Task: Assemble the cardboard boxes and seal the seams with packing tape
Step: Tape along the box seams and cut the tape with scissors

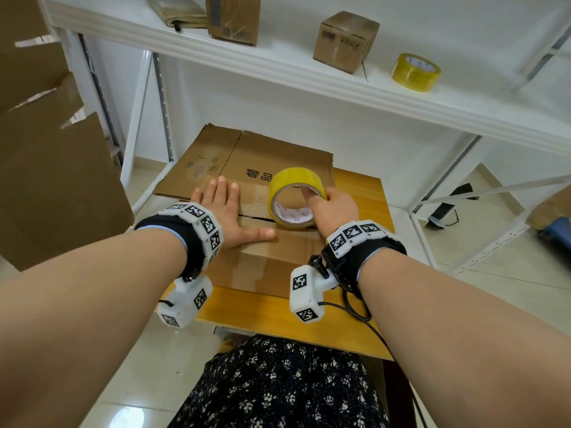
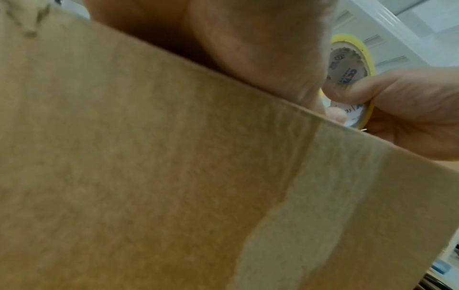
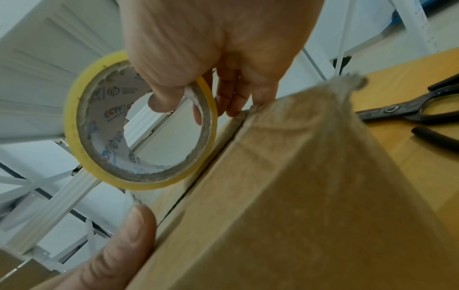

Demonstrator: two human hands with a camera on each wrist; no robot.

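Observation:
A brown cardboard box (image 1: 262,257) stands on the wooden table (image 1: 364,211) with its top flaps closed and a dark seam gap (image 1: 256,218) showing. My left hand (image 1: 228,211) lies flat on the top flaps, fingers straight, thumb stretched along the seam. My right hand (image 1: 335,208) grips a yellow tape roll (image 1: 293,193) standing on edge on the box, thumb inside the core. In the right wrist view the tape roll (image 3: 99,168) sits at the seam with my left thumb (image 3: 129,235) on the box (image 3: 298,196) edge. The left wrist view shows the box side (image 2: 149,176) and the tape roll (image 2: 347,58).
A flattened cardboard sheet (image 1: 247,159) lies behind the box. Black scissors (image 3: 410,111) rest on the table to the right. On the white shelf (image 1: 309,72) above stand a small box (image 1: 344,41), another box (image 1: 233,18) and a second tape roll (image 1: 415,72). Large cardboard (image 1: 46,165) leans at left.

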